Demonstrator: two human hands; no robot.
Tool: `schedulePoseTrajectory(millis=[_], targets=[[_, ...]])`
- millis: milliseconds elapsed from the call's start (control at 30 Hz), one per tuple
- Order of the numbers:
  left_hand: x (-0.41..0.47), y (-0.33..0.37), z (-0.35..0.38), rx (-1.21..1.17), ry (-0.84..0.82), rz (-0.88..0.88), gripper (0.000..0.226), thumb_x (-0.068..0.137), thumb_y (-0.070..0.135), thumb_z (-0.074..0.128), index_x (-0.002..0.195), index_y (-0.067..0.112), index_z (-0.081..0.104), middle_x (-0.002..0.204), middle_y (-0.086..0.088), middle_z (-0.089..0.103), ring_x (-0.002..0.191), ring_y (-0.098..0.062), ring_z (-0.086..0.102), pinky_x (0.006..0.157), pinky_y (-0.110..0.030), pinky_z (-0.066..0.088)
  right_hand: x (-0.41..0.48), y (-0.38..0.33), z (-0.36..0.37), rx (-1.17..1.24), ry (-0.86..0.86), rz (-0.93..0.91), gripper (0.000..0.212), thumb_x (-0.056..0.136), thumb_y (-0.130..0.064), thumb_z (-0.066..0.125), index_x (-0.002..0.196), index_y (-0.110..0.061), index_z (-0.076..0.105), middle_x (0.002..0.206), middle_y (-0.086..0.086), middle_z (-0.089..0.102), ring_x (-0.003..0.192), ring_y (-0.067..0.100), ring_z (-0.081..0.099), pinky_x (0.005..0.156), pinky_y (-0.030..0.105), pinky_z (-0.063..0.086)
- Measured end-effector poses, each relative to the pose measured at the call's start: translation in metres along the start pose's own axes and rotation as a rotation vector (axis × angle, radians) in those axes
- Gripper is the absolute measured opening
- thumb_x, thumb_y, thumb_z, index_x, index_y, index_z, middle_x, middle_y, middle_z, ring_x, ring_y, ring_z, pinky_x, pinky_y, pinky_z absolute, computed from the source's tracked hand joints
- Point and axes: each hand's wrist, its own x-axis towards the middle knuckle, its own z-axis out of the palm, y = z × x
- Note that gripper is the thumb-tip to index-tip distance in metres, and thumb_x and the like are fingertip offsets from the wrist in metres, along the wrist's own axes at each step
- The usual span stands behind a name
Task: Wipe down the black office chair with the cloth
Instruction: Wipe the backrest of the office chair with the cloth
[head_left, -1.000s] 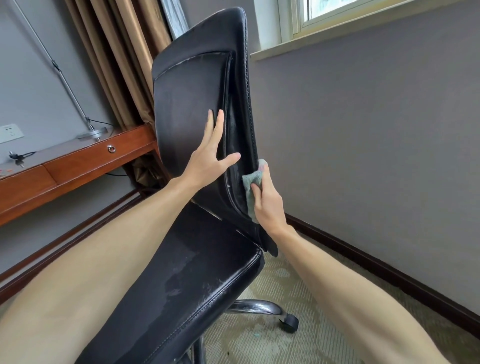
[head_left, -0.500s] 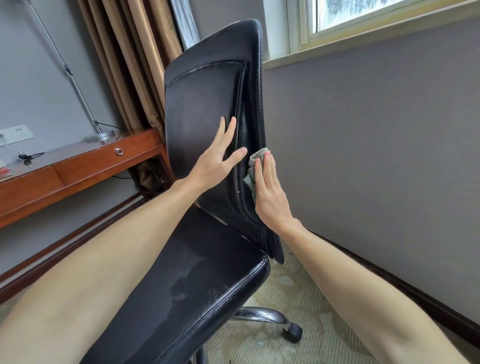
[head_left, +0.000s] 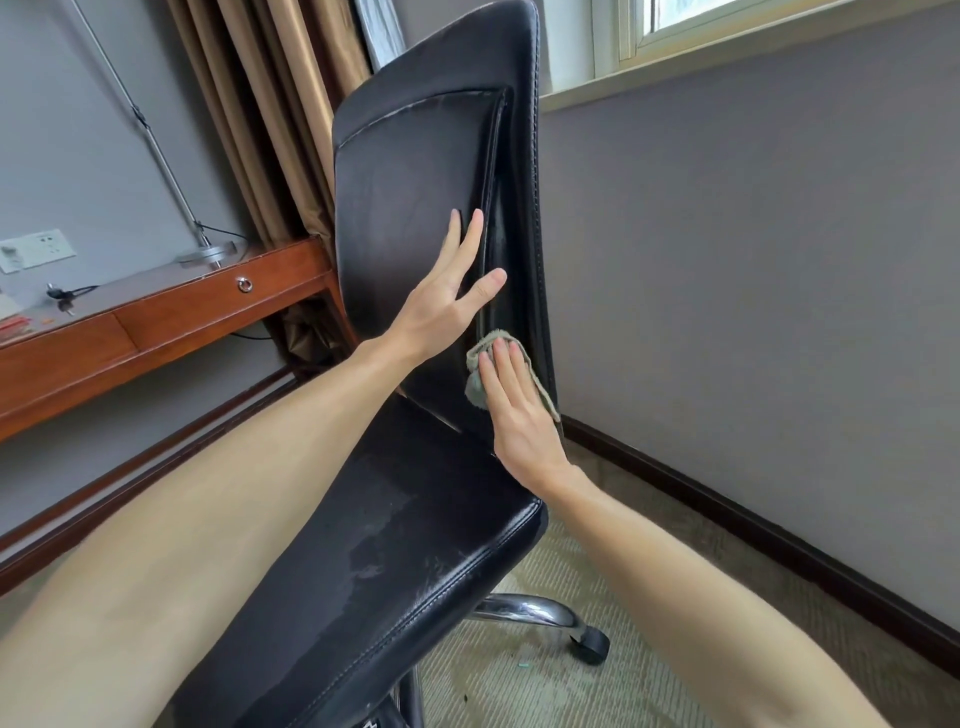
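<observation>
Flat right hand (head_left: 519, 421) presses the cloth (head_left: 475, 388) against the backrest (head_left: 410, 171) edge running upward beyond it; flat left hand (head_left: 441, 306) braces

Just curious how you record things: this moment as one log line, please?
phase: wiping | left hand: flat on black office chair backrest, bracing | right hand: pressing grey-green cloth to backrest's lower side edge | seat: damp-looking streaks

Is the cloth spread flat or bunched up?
Bunched: the cloth shows crumpled folds under the flat right hand, against the chair back.
</observation>
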Motion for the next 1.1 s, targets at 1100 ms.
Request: schedulePoseTrajectory(millis=[1100], targets=[[-0.013,-0.025,0.024,0.584,0.065,0.182,0.078,0.098,0.048,0.045,0.157,0.023,0.001,0.162,-0.004,-0.018,0.149,-0.022,-0.015,0.117,-0.047,0.011,-0.014,0.006,-0.017,0.077,0.005,0.061,0.068,0.093,0.011,0.045,0.149,-0.008,0.011,0.158,0.005,0.006,0.149,0.021,0.003,0.120,0.039,0.017]])
